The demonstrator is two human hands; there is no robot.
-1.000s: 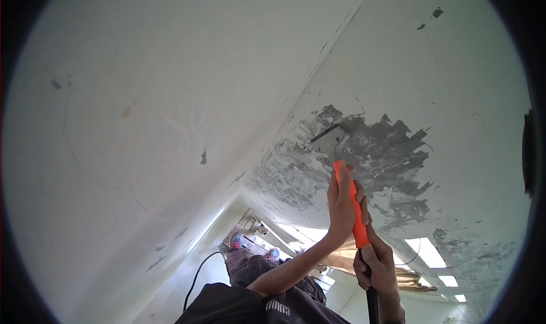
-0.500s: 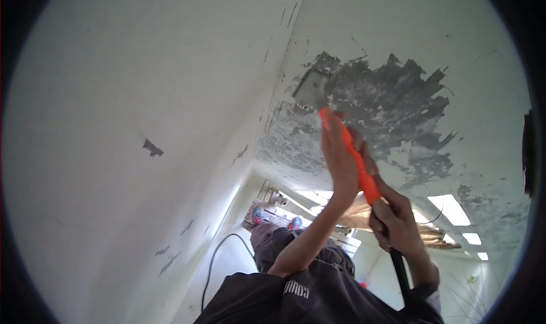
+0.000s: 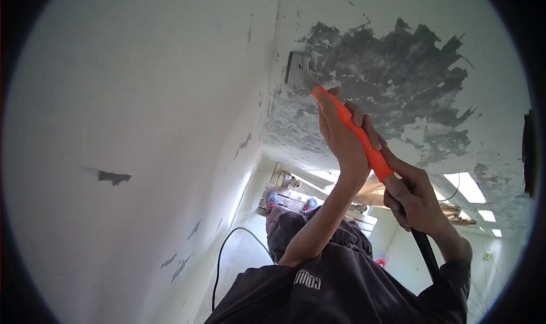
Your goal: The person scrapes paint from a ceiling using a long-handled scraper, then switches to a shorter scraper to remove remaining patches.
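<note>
A long-handled scraper [image 3: 372, 153] with an orange grip and a black lower shaft slants up from the lower right. Its flat metal blade [image 3: 297, 69] lies at the left edge of the grey bare patch [image 3: 392, 68] in the white surface, close to the corner line. My left hand [image 3: 344, 136] is closed round the upper orange grip, fingers showing on its far side. Lower down, my right hand [image 3: 420, 201] wraps the handle where orange meets black.
A white wall [image 3: 125, 96] with small chipped spots rises on the left. Below are my shoes [image 3: 272, 199] on wooden planks [image 3: 290, 201]. A dark cable [image 3: 219, 261] curves beside the wall. Bright openings [image 3: 467, 187] show at the right.
The scraper's blade has shifted left, towards the corner line, and its angle has turned. Both hands stay on the handle. The whole view has also shifted a little.
</note>
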